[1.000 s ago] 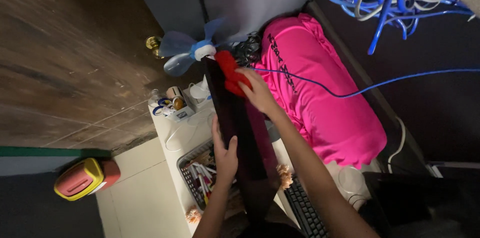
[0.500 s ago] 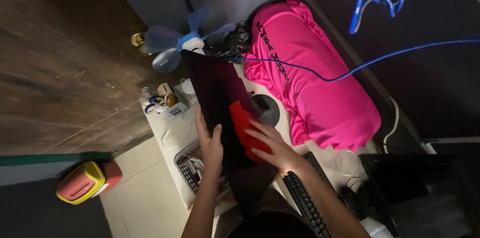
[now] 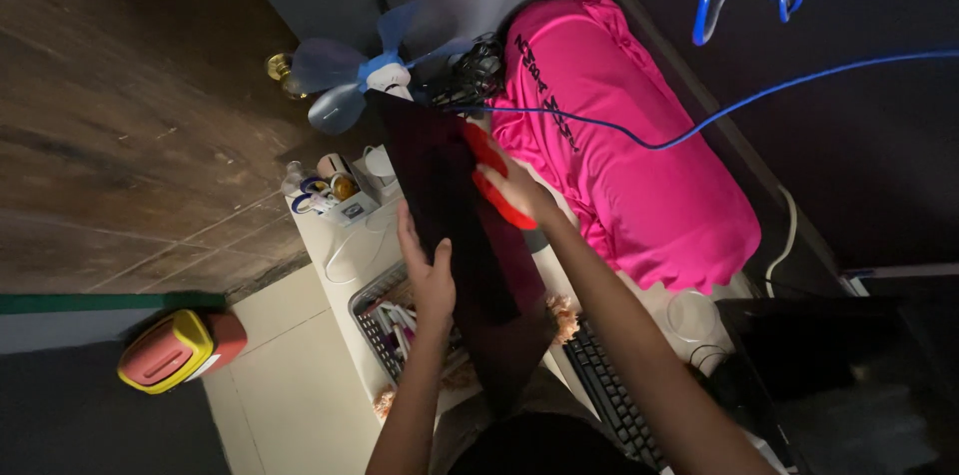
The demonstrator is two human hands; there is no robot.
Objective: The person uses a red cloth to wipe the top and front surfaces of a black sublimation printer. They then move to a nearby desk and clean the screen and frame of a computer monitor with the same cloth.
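A dark flat monitor screen (image 3: pixel 455 215) stands on a white desk (image 3: pixel 340 245). My left hand (image 3: pixel 428 270) rests flat against the screen's left edge, fingers spread over it. My right hand (image 3: pixel 511 190) presses a red cloth (image 3: pixel 489 173) onto the upper part of the screen, near its top right edge. The lower end of the screen is hidden in shadow by my body.
A small blue fan (image 3: pixel 345 80) stands behind the screen. A pink cloth-covered bulk (image 3: pixel 629 145) lies to the right, crossed by a blue cable (image 3: pixel 779 90). A wire basket (image 3: pixel 385 320), a keyboard (image 3: pixel 614 400), small bottles (image 3: pixel 325 190) and a red-and-yellow box (image 3: pixel 175 360) are nearby.
My right hand has moved the red cloth from the middle of the screen up towards its top. The left hand stays on the left edge.
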